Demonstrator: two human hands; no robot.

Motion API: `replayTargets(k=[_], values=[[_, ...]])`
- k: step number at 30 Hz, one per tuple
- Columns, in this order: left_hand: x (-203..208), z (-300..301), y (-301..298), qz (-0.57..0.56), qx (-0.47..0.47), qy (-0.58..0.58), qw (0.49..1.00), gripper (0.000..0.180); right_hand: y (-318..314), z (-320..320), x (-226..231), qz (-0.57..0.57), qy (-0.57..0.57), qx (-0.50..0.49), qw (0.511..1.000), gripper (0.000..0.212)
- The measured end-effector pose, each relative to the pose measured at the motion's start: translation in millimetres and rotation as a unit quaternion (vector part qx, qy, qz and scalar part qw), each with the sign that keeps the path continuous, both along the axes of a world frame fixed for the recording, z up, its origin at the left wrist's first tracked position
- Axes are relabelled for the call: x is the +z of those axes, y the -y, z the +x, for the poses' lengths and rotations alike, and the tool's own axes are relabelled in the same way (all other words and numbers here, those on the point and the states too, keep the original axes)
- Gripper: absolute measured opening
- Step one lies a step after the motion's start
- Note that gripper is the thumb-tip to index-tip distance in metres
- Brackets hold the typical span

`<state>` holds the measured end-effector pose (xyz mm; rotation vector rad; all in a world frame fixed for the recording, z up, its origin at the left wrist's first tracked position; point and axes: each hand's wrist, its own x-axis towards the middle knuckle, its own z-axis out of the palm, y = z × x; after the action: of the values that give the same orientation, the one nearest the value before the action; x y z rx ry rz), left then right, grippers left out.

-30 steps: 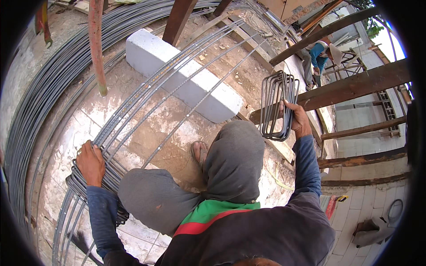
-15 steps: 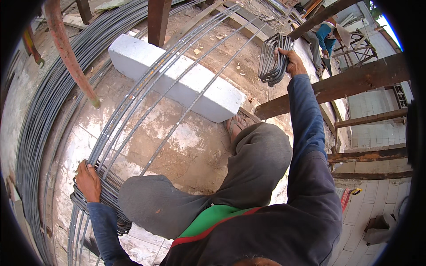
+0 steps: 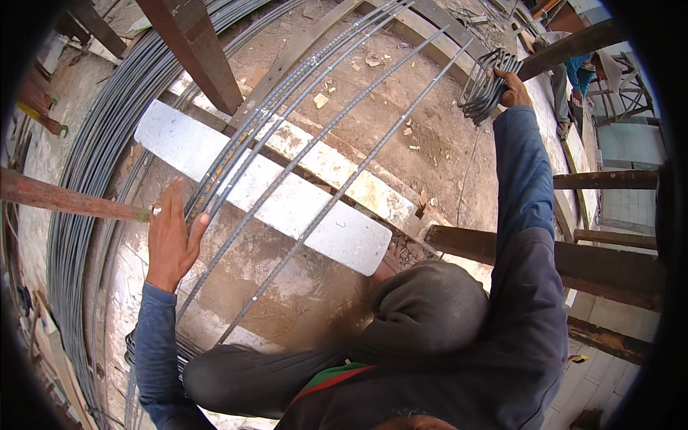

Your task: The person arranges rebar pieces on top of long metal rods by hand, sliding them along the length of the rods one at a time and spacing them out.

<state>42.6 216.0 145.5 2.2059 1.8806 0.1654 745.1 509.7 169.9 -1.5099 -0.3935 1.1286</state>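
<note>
My right hand [image 3: 514, 89] is raised at the far right, its fingers closed round a bundle of bent steel stirrups [image 3: 479, 93]. Over the left side, my left hand [image 3: 172, 240] is open, with straight fingers and the thumb spread. It lies beside several long ribbed steel bars [image 3: 360, 168]; whether the thumb touches them I cannot tell. These bars run from near my knees to the far side, crossing above a whitish rectangular block [image 3: 350, 240]. More stirrups [image 3: 188, 349] are gathered around the bars' near end, partly hidden by my left forearm and knee.
A thick curved bundle of thin steel rods [image 3: 107, 143] lies along the left. A reddish pole [image 3: 72, 197] juts in there. A wooden post [image 3: 190, 54] stands beyond the block, and timber beams [image 3: 609, 269] cross the right. Another person [image 3: 579, 75] is at the far right.
My left hand has left the stirrups by my knee and moved forward along the bars, opening. My right hand has carried its bundle farther out to the right. The view has shifted.
</note>
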Motion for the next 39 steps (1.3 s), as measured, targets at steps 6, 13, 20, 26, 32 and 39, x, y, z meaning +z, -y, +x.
replayTargets(k=[6,13,20,26,32,39], values=[[-40.3,115.5,-154.5,0.092,-0.018,0.01,0.996,0.075,-73.0,36.6,-15.1,0.004,0.055,0.07,0.996,0.012],[-61.0,144.8,-173.6,0.005,0.086,0.09,0.992,0.079,-136.4,39.4,-22.5,-0.066,0.15,0.119,0.979,0.017],[-52.6,149.3,-175.8,0.004,0.107,0.077,0.991,0.073,-192.7,10.4,-22.1,-0.115,0.257,0.241,0.929,0.016],[-48.7,147.7,-175.3,0.004,0.105,0.106,0.989,0.075,-222.2,-14.8,-35.2,-0.127,0.266,0.296,0.909,0.012],[-39.2,142.5,-184.4,-0.086,0.127,0.148,0.977,0.059,-235.2,-19.4,-37.3,-0.123,0.275,0.316,0.9,0.012],[-32.4,190.2,-248.8,0.027,0.025,0.107,0.994,0.076,-213.8,-23.4,-61.7,-0.09,0.269,0.285,0.916,0.014]])
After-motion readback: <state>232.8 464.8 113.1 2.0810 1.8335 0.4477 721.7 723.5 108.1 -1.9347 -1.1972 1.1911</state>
